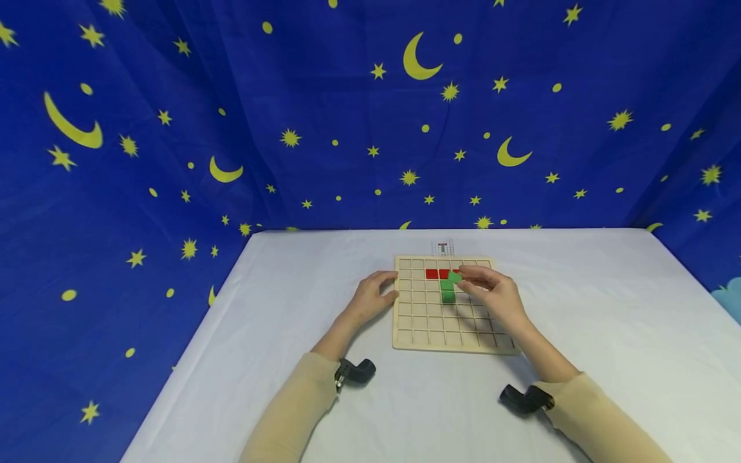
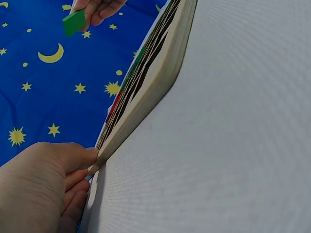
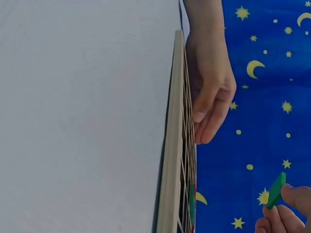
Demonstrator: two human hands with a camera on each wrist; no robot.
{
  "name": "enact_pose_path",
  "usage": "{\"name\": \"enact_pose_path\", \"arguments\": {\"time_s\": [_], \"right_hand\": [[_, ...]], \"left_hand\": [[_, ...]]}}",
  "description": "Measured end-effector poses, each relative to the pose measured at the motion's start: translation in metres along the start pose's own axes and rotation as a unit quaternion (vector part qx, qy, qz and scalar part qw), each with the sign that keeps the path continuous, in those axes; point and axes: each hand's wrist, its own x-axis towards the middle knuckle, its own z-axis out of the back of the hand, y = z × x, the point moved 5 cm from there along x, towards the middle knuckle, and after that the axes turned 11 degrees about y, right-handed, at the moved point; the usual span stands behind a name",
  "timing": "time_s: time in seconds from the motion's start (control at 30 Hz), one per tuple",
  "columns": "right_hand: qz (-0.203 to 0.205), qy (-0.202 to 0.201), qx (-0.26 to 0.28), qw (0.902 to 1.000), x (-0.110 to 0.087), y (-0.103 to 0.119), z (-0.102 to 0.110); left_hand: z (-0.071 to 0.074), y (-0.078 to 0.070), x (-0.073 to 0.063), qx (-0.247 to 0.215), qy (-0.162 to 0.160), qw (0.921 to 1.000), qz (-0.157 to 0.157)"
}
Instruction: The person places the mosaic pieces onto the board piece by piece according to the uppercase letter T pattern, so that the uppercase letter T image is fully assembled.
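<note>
A wooden grid board (image 1: 419,339) lies flat on the white table. My right hand (image 1: 499,297) pinches a green square tile (image 1: 455,277) between thumb and fingertips, raised over the board. In the right wrist view this tile (image 3: 277,190) is thin and flat. Red tiles (image 1: 431,274) form a row near the board's far side, its right end partly hidden by my right hand. Below the row, green tiles (image 1: 448,296) run toward me in one column. My left hand (image 1: 370,299) rests against the board's left edge, thumb and fingers touching the rim with relaxed fingers.
A small printed card (image 1: 442,247) with a T-shaped red and green pattern lies just beyond the board. Blue cloth (image 1: 347,96) with yellow moons and stars hangs behind and beside the white table (image 1: 428,411). Black wrist cameras (image 1: 527,400) sit on both sleeves.
</note>
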Motion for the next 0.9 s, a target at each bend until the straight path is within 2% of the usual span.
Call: {"name": "enact_pose_path", "arguments": {"time_s": [0.4, 0.63, 0.9], "right_hand": [[-0.017, 0.008, -0.033, 0.9993, -0.007, -0.015, -0.007], [0.004, 0.023, -0.082, 0.9963, -0.008, -0.031, -0.014], [0.031, 0.033, -0.122, 0.9915, -0.01, -0.034, -0.02]], "left_hand": [[0.001, -0.002, -0.002, -0.004, 0.0, 1.0, -0.001], [0.001, -0.002, -0.001, 0.005, -0.004, 1.0, -0.004], [0.0, -0.001, -0.001, 0.001, 0.0, 1.0, 0.004]]}}
